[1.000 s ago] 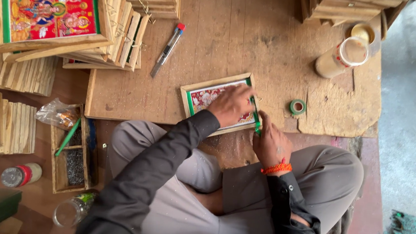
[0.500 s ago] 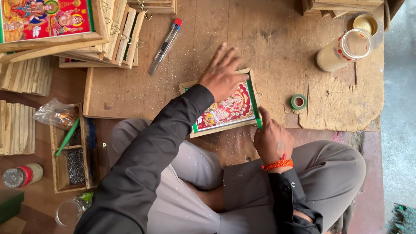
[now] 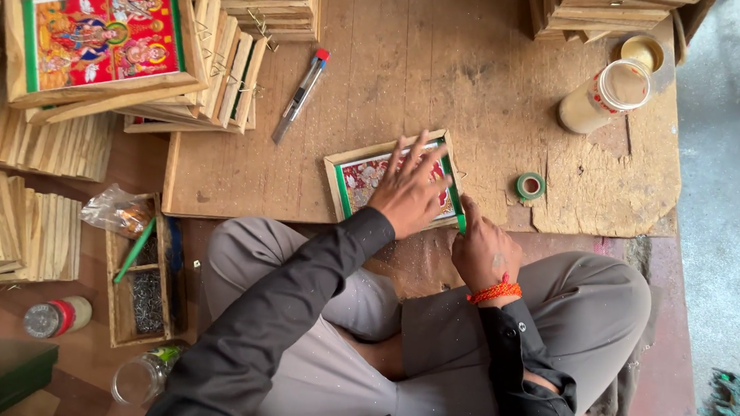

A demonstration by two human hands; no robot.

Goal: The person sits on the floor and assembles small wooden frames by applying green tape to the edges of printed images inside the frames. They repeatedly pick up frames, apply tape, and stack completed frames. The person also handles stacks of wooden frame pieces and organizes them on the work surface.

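A small wooden picture frame (image 3: 357, 174) with a red print and green border lies at the near edge of the plywood board (image 3: 451, 73). My left hand (image 3: 408, 192) lies flat on the picture with its fingers spread. My right hand (image 3: 481, 248) rests at the frame's right near corner, with the fingertips on the green strip along the right edge. A small green tape roll (image 3: 530, 186) lies just right of the frame.
A red-tipped utility knife (image 3: 300, 95) lies on the board to the left. Stacks of finished frames (image 3: 106, 38) stand at left and at the back. A glass jar (image 3: 601, 95) and lid (image 3: 644, 52) sit at right. A wooden box (image 3: 139, 273) of small parts is beside my knee.
My left hand has shifted from gripping the frame's top edge to pressing flat on the picture. The frame now lies flatter on the board. My right hand stays at the right edge.
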